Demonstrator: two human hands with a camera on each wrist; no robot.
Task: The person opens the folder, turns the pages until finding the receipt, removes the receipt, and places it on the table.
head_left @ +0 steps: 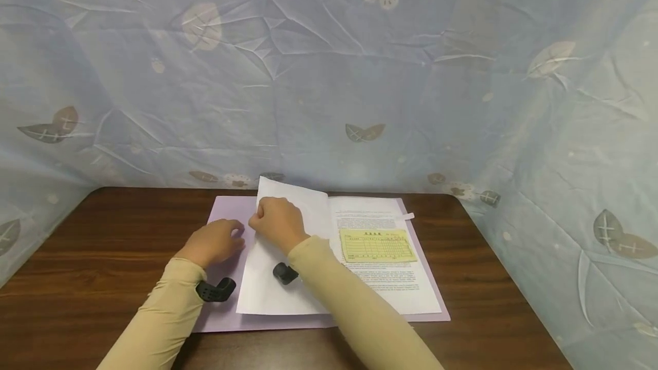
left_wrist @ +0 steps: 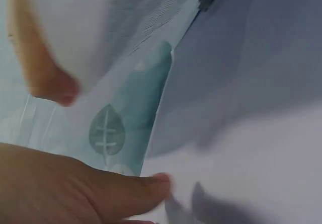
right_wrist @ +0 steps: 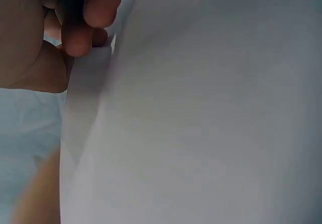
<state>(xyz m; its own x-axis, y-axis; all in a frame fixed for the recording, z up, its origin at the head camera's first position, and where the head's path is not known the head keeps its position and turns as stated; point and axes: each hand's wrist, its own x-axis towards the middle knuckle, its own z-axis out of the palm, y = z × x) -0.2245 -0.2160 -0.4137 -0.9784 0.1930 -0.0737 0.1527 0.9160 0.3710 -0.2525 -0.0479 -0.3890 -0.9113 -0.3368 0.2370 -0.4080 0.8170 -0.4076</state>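
Note:
My right hand (head_left: 280, 222) pinches the left edge of a white page (head_left: 311, 204), whose upper corner stands raised. In the right wrist view its thumb and fingers close on the edge of the paper (right_wrist: 201, 113). The page belongs to stapled-looking or bound printed sheets (head_left: 393, 281) lying open on a lilac folder (head_left: 228, 210). Over the folder's left part, my left hand (head_left: 213, 242) holds nothing, its fingers loosely bent. The left wrist view has its thumb (left_wrist: 136, 191) apart from the fingers, beside the white paper.
A yellow-green slip (head_left: 377, 245) printed with a grid lies on the right-hand page. A small white tab (head_left: 405, 217) sticks out past the folder's right edge. Under everything is a dark wooden table (head_left: 103, 244), with patterned cloth (head_left: 308, 101) hanging behind and at the sides.

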